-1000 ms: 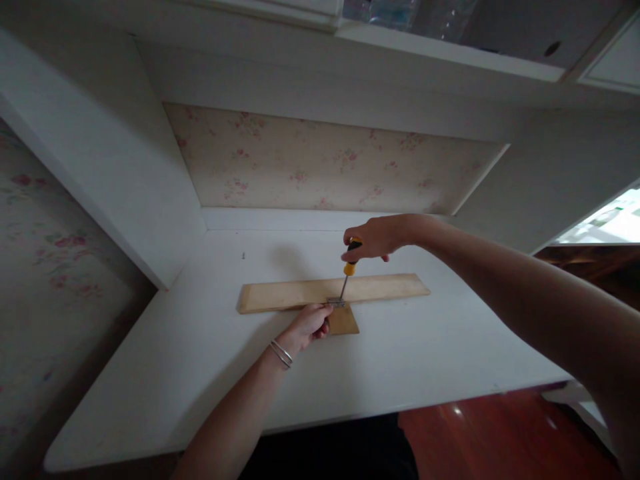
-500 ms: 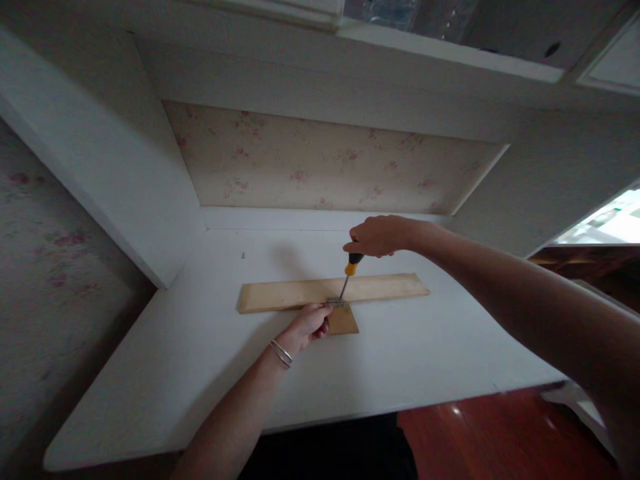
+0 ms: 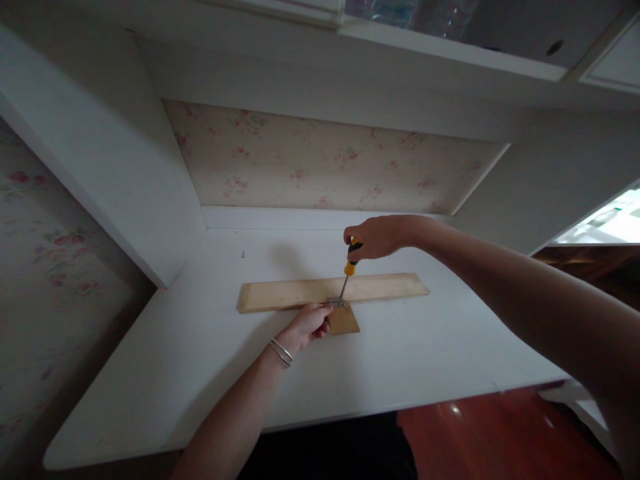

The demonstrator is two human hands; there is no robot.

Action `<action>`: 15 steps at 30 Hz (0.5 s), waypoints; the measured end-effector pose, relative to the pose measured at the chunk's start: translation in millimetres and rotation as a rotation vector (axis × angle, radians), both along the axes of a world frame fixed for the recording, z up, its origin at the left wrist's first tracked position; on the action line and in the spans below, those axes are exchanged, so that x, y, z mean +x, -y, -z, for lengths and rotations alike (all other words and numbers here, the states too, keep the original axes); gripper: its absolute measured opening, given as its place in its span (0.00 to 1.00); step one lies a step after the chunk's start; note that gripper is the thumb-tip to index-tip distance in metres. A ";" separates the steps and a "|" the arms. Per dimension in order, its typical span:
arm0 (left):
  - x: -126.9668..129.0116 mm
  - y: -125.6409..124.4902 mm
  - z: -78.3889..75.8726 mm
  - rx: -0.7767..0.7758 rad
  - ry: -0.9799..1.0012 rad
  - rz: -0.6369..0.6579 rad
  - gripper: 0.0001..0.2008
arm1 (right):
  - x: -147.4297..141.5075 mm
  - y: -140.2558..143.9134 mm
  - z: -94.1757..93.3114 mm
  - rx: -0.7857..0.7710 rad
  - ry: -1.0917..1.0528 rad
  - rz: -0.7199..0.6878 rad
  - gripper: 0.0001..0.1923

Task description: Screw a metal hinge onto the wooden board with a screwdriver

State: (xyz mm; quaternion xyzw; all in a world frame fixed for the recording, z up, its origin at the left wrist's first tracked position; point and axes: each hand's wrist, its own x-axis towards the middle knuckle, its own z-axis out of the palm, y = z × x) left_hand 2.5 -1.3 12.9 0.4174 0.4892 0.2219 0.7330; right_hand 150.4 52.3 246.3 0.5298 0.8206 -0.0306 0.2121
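My right hand (image 3: 377, 237) is closed around the black-and-yellow handle of a screwdriver (image 3: 351, 268). The screwdriver leans slightly, its shaft running down to a small metal hinge (image 3: 337, 302). That hinge lies where a long wooden board (image 3: 385, 287) meets a small wooden board (image 3: 345, 320). With closed fingers, my left hand (image 3: 313, 321) grips the small board at its left edge, the thumb pressing by the hinge's left end. My fingers hide part of the small board, and the screw under the tip is too small to make out.
Both boards rest on a white desk top (image 3: 400, 360). A small screw (image 3: 243, 255) stands on it at the back left. White side panels (image 3: 100, 147) and an overhead cabinet (image 3: 450, 47) frame the space, with flowered wallpaper (image 3: 310, 160) behind.
The fingers of my right hand have shifted on the screwdriver handle, the index finger now lifted and more of the handle showing. My left hand and the boards stay nearly still.
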 end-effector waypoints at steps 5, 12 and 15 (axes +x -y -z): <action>-0.3 1.2 -1.8 0.005 0.011 -0.005 0.10 | -0.2 0.0 1.7 -0.001 0.037 0.056 0.26; -0.4 0.5 -1.6 -0.007 0.005 -0.016 0.09 | -0.7 -0.1 1.3 -0.060 0.032 0.084 0.31; 0.0 0.3 -1.6 -0.011 0.010 -0.005 0.09 | -1.1 0.0 1.9 -0.011 0.063 0.063 0.27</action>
